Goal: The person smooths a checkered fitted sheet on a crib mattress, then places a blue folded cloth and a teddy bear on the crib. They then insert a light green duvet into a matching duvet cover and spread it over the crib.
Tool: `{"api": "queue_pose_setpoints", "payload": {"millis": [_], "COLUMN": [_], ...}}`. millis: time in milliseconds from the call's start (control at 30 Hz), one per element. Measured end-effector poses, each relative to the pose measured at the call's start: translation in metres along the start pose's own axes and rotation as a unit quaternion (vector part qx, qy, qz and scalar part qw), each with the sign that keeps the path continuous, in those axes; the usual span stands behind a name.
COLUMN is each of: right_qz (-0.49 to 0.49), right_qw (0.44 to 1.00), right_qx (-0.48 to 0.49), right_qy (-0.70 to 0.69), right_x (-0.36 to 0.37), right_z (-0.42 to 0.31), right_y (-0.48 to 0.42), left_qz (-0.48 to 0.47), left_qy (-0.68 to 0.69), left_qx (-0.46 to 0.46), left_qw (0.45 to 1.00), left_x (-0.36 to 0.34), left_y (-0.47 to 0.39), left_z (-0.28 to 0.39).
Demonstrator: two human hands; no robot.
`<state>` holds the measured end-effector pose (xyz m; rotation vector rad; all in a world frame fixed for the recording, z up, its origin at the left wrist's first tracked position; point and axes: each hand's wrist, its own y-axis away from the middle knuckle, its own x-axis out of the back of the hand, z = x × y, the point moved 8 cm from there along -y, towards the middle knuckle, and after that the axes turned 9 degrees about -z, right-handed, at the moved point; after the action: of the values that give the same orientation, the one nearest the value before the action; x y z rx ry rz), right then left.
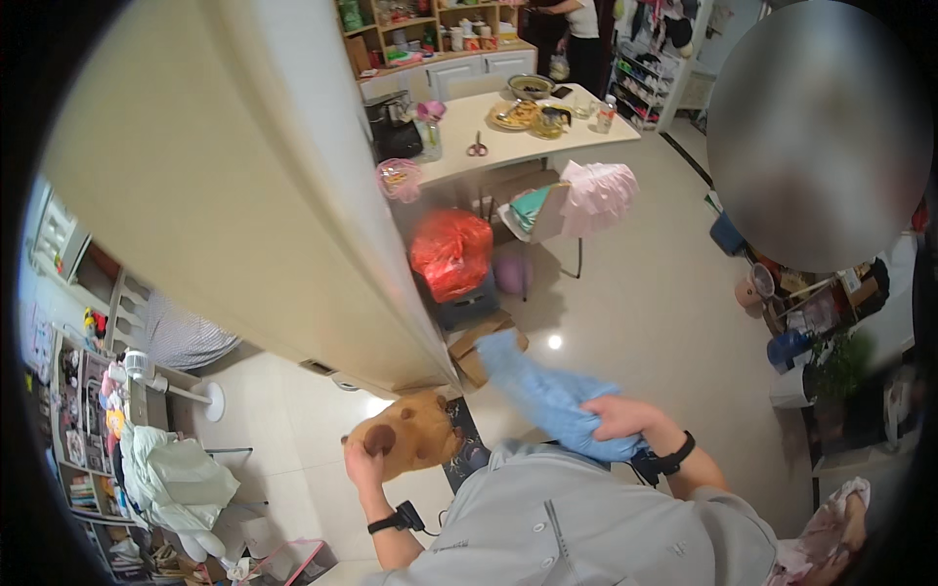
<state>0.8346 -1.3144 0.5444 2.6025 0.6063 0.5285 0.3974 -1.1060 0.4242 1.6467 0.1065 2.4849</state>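
Note:
My left hand [365, 466], low and left of centre, grips a brown plush toy [416, 432] by its darker round part. My right hand [615, 419] is closed on a bunched light blue cloth [538, 388], which stretches up and to the left from my fist and looks slightly blurred. The toy and the cloth are apart, both held in front of my grey shirt. Each wrist wears a black band. The palm and some fingers of each hand are hidden.
A door [315, 256] stands close on my left. Beyond it are a cardboard box [473, 348], a red plastic bag [452, 253], a chair [548, 212] and a dining table [454, 165]. One person [582, 26] stands behind the table; another person's limbs show at lower right.

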Motion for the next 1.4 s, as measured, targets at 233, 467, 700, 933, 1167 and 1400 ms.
{"api": "queue_pose_setpoints", "payload": {"millis": [233, 467, 700, 933, 1167, 1400], "right_qz": [-0.268, -0.296, -0.255, -0.181, -0.148, -0.080], "right_qw": [0.946, 0.924, 0.961, 0.978, 0.981, 0.982], "right_qx": [0.099, 0.177, 0.108, 0.051, 0.081, 0.104], "right_qy": [0.153, 0.166, -0.010, -0.085, -0.094, -0.134], "right_x": [-0.104, -0.207, -0.238, -0.309, -0.333, -0.321], "right_z": [-0.111, -0.207, -0.246, -0.293, -0.409, -0.498], "right_y": [-0.146, -0.271, -0.402, -0.556, -0.654, -0.733], "left_qz": [0.106, 0.133, 0.133, 0.157, 0.248, 0.218], "left_qy": [-0.074, -0.062, 0.033, 0.041, 0.023, 0.027], "left_qx": [0.131, 0.317, 0.453, 0.471, 0.413, 0.407], "left_qw": [0.983, 0.937, 0.881, 0.867, 0.876, 0.887], "left_x": [0.050, 0.083, 0.095, 0.159, 0.271, 0.303], "left_y": [0.100, 0.223, 0.264, 0.210, 0.126, 0.014], "left_z": [-0.146, -0.276, -0.340, -0.436, -0.518, -0.627]}}
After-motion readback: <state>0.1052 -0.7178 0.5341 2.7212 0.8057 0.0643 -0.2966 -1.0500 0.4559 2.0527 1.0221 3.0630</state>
